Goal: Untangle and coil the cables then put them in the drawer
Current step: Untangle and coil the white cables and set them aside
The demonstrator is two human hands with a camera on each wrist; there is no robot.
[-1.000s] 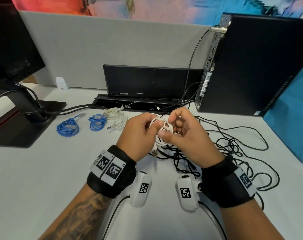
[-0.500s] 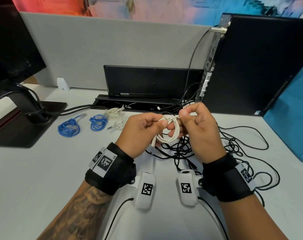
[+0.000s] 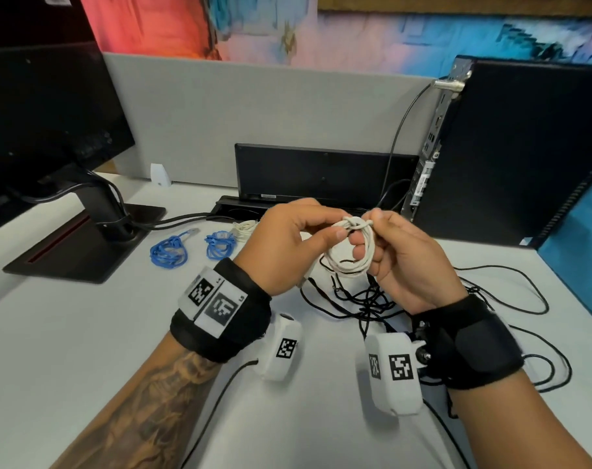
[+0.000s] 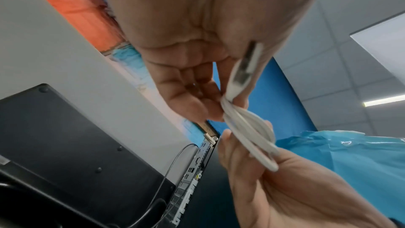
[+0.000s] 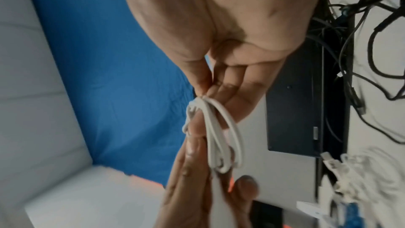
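White cable hangs as a small coil between both hands, above the tabletop. At the top of the coil the left hand pinches the bundle with thumb and fingers, and the right hand pinches the wrapped end just beside it, so the loops hang down with their long axis nearly vertical. Black cables lie tangled under the hands. 2 blue coils rest farther left. No drawer is visible.

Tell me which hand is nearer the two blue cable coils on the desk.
Left. The left hand is just right of the blue cable coils; the right hand is farther right, beyond the white cable both hold.
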